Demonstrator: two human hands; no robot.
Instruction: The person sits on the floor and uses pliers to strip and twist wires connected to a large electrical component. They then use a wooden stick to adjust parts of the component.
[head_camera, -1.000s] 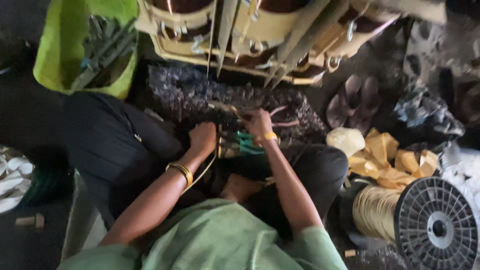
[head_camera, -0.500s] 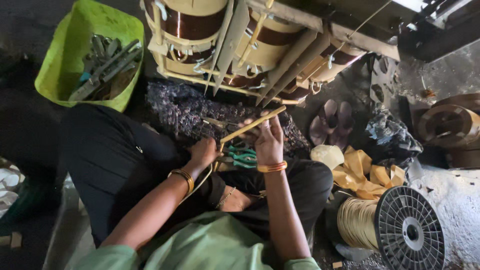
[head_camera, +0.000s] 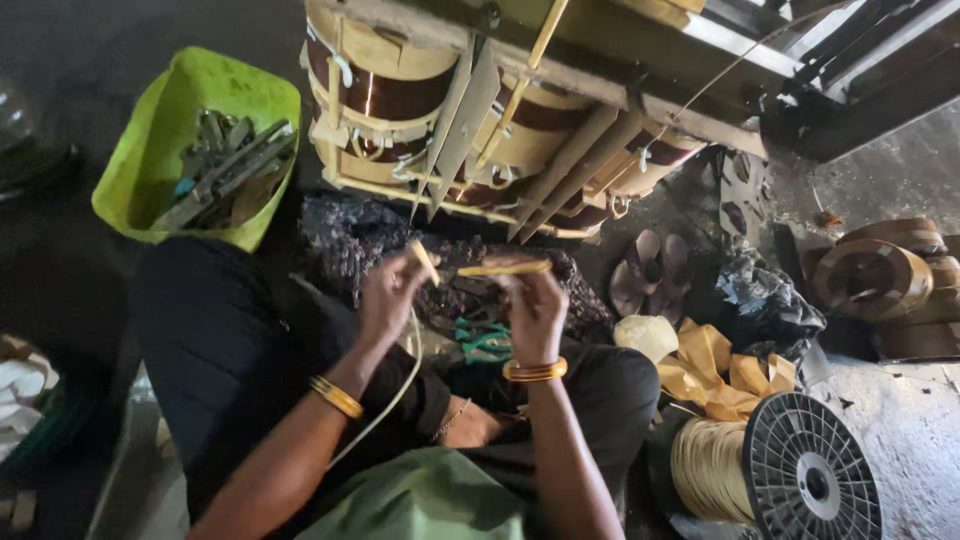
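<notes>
Yellow tubing (head_camera: 505, 268) is held level in front of the large wound coils (head_camera: 480, 130), above the lap, with the right hand (head_camera: 530, 305) fingers clamped on it. A second short piece (head_camera: 425, 262) is pinched by the left hand (head_camera: 388, 295) fingers. Green pliers (head_camera: 485, 342) are seen on the lap below, and a green bin (head_camera: 190, 150) to the left.

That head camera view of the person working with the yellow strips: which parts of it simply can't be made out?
- Left hand: its grip on the yellow strip is seen from behind, so the fingertips are hidden.
- Right hand: the fingers curl over the yellow tube, hiding the contact.
- Green bin: the metal pieces are a dim, blurred jumble.
- Wound coils: cut off by the top edge.
- Green-handled tool: partly hidden by the right wrist.
</notes>
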